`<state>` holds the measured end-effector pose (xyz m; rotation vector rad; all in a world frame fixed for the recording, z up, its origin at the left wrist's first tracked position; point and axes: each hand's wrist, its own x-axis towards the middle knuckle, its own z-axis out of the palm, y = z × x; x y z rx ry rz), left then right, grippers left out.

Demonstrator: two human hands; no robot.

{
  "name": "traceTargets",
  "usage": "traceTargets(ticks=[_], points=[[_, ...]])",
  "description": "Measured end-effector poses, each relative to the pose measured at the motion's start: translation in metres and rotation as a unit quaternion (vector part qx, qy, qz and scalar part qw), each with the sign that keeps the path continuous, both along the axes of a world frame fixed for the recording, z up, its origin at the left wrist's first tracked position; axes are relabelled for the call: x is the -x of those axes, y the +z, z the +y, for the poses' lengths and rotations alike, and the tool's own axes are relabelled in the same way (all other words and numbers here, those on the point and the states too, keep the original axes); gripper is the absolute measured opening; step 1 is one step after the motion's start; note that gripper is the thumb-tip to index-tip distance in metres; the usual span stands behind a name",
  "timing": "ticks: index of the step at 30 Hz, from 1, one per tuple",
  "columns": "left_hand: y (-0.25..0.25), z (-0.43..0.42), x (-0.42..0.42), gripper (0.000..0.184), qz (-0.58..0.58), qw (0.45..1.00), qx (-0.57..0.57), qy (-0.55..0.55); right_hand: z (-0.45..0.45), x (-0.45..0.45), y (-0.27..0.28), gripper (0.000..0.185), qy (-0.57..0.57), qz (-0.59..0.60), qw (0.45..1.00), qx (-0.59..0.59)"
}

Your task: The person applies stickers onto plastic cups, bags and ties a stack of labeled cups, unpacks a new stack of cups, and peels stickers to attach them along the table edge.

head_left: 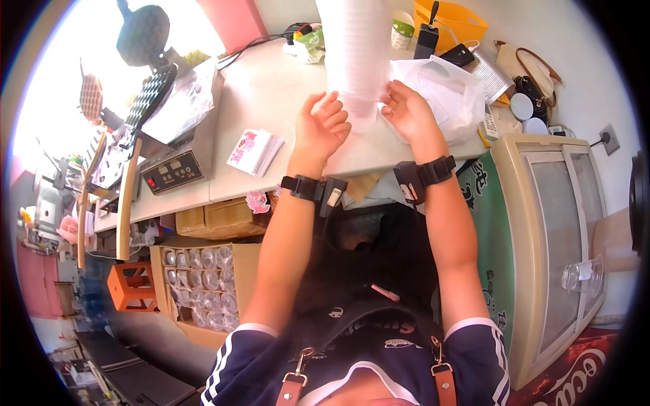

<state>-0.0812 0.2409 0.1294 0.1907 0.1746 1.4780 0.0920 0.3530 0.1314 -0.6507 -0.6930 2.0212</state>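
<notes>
A tall stack of whitish, see-through cups (355,51) in what looks like a clear sleeve stands on the table in front of me. My left hand (323,125) is at the stack's lower left, fingers curled in; whether film is pinched between them I cannot make out. On the other side, my right hand (409,111) has its fingers apart and slightly bent, the tips at the stack's lower right edge. A crumpled white plastic bag (447,95) lies just right of that hand. Left of my left hand sits a pile of printed cards (254,152).
A waffle maker with a control panel (172,172) occupies the table's left end. Behind are a paper cup (402,30) and a yellow basket (467,24). A chest freezer (552,250) stands right; a carton of wrapped cups (203,284) and an orange stool (132,287) are below left.
</notes>
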Motion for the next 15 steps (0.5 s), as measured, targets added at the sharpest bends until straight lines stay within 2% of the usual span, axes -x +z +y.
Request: traceTargets(ticks=[4, 6, 8, 10, 11, 13, 15], points=[[0.016, 0.007, 0.014, 0.024, -0.009, 1.0, 0.024, -0.018, 0.019, 0.006, 0.004, 0.018, 0.0, 0.003, 1.0, -0.008], [0.016, 0.012, 0.024, 0.025, 0.002, 0.999, 0.035, -0.024, 0.032, 0.006, 0.0, 0.022, 0.042, 0.013, 0.998, 0.043], [0.017, 0.018, 0.031, 0.025, 0.013, 0.998, 0.045, -0.032, 0.03, 0.005, 0.0, 0.024, 0.046, -0.002, 0.998, 0.037], [0.018, 0.024, 0.037, 0.024, 0.068, 0.994, 0.082, -0.031, 0.027, 0.007, 0.003, 0.025, 0.05, -0.019, 0.998, 0.03], [0.02, 0.028, 0.039, 0.024, 0.068, 0.994, 0.083, -0.032, 0.024, 0.01, 0.005, 0.026, 0.016, -0.052, 0.998, -0.007], [0.025, 0.035, 0.044, 0.021, 0.218, 0.968, 0.115, 0.041, 0.024, 0.01, 0.009, 0.026, -0.018, -0.085, 0.995, -0.043], [0.029, 0.039, 0.05, 0.018, 0.257, 0.957, 0.117, 0.058, 0.03, 0.01, 0.014, 0.034, -0.012, -0.079, 0.996, -0.034]])
